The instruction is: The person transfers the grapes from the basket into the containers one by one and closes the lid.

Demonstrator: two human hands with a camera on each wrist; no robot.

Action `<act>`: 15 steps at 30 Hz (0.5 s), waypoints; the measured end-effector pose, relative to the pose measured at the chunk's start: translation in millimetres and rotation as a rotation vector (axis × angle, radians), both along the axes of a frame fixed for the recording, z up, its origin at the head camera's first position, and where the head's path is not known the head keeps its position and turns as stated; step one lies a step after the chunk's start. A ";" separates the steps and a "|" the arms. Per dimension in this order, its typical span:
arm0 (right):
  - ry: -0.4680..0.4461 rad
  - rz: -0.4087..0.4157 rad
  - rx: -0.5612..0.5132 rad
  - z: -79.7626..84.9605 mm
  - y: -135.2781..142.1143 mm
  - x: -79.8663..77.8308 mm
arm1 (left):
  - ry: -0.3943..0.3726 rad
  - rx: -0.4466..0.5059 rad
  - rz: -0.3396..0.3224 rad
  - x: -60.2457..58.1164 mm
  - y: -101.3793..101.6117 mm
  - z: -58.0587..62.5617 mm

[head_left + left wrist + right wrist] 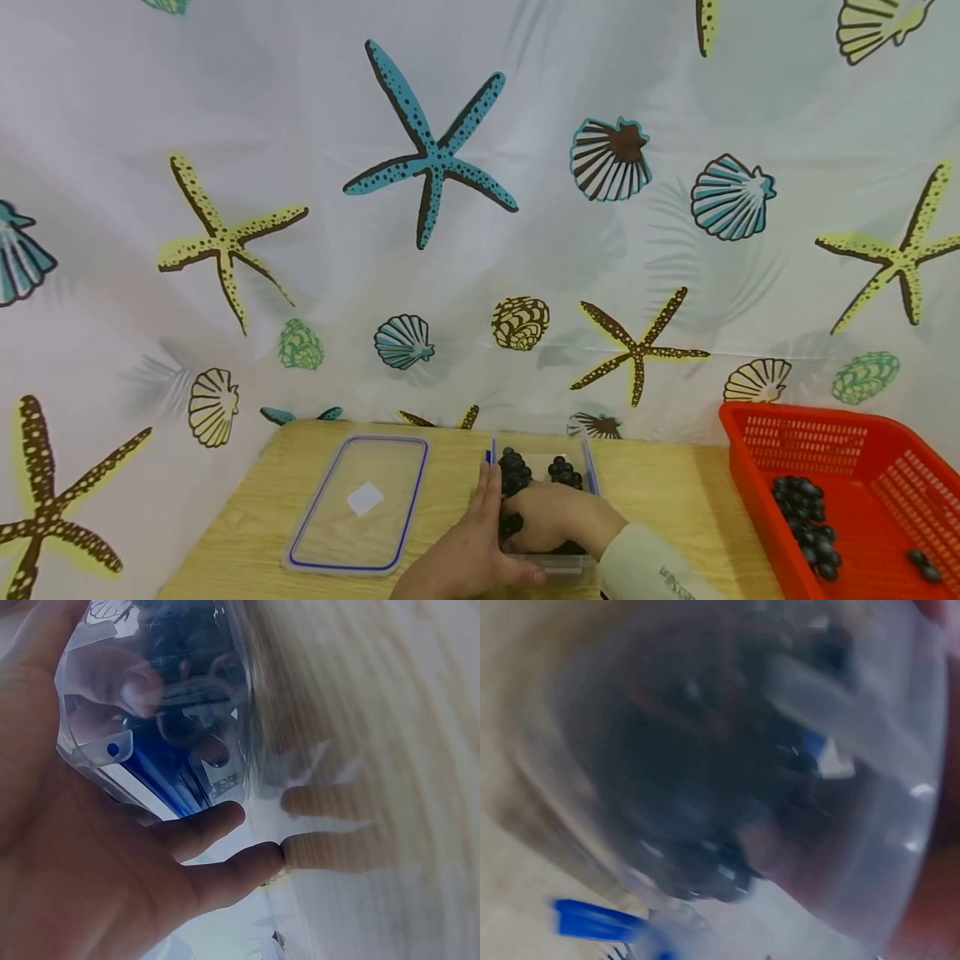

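Observation:
A clear plastic box (558, 563) stands on the wooden table, with black grapes (513, 471) in bunches inside it. My left hand (468, 550) lies against the box's near left corner, its fingers straight along the left wall and the thumb across the front. Reaching down into the box, my right hand (551, 517) has its fingers curled over the grapes. Its fingertips are hidden in the head view. In the blurred right wrist view, a finger (769, 851) touches the dark grapes (682, 765) behind the clear wall. A blue latch strip (154, 761) shows on the box.
The clear lid (397, 467) with a blue seal and a white label lies left of the box. At the right, a red plastic basket (855, 492) holds more black grapes (802, 517) and a few loose ones (924, 567). A patterned curtain (465, 275) hangs behind the table.

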State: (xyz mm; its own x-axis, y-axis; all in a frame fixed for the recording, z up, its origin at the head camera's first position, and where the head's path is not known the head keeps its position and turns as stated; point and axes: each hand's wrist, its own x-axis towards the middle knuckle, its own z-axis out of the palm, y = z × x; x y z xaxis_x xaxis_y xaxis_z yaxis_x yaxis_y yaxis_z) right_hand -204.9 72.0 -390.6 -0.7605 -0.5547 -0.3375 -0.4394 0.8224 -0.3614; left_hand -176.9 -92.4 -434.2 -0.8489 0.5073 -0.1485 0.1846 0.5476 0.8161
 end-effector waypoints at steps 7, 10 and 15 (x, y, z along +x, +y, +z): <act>-0.141 0.108 -0.151 4.8 19.9 0.4 | -0.029 -0.004 0.006 -2.4 2.6 0.7; -0.271 0.125 -0.227 15.0 28.3 -2.6 | -0.043 -0.001 -0.007 -2.1 2.2 0.9; -0.131 0.138 -0.228 14.2 24.4 -4.5 | -0.022 -0.004 -0.029 -1.6 1.3 0.7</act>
